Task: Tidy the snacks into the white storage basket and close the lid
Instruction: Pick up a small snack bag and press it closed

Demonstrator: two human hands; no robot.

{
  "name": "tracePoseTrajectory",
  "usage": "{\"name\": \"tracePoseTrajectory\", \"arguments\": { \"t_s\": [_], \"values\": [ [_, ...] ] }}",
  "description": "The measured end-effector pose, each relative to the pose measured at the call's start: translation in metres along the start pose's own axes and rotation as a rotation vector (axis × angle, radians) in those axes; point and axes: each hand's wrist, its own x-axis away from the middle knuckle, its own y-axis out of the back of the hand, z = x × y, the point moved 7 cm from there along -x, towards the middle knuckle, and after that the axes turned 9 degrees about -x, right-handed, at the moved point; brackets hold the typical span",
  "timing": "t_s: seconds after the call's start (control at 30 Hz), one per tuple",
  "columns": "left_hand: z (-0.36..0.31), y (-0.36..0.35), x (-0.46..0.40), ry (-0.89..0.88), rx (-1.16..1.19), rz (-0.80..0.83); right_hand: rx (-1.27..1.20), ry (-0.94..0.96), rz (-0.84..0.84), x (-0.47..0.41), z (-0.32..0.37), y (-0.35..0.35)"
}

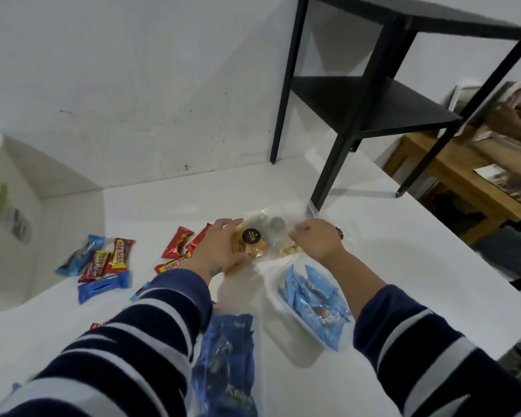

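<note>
My left hand (218, 246) grips a clear bag of golden crackers with a round black sticker (251, 236) on the white table. My right hand (316, 239) pinches the clear plastic of a second cracker bag (289, 251) just to the right. In front of me stands the white storage basket (295, 335), lid off, holding several light-blue wrapped snacks (316, 299). A dark-blue snack bag (226, 359) lies between my sleeves. Red bars (178, 242) and a mix of red, yellow and blue bars (102, 263) lie to the left.
A black two-shelf side table (370, 109) stands on the table top at the back right, one leg close to the cracker bags. A white box (6, 218) sits at the far left. Another person's hands (515, 118) work at a wooden table beyond the right edge.
</note>
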Motion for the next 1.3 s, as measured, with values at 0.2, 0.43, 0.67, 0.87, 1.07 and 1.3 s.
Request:
{"name": "tracePoseTrajectory", "arguments": {
  "t_s": [0.2, 0.43, 0.67, 0.87, 1.07, 1.3],
  "values": [
    [0.003, -0.018, -0.021, 0.041, -0.03, 0.066, -0.164, -0.124, 0.145, -0.035, -0.007, -0.008],
    [0.014, -0.014, 0.012, 0.209, -0.064, -0.074, -0.031, -0.055, 0.314, -0.06, 0.018, -0.021],
    [0.036, -0.008, 0.044, 0.356, -0.006, -0.188, 0.07, 0.162, 0.379, -0.062, 0.044, -0.051],
    [0.043, -0.009, 0.056, 0.421, 0.028, -0.238, 0.026, 0.217, 0.373, -0.065, 0.053, -0.067],
    [0.047, -0.014, 0.058, 0.445, -0.008, -0.209, 0.023, 0.277, 0.324, -0.067, 0.067, -0.075],
    [0.05, -0.018, 0.052, 0.458, -0.097, -0.145, -0.021, 0.243, 0.336, -0.069, 0.069, -0.08]
  ]
}}
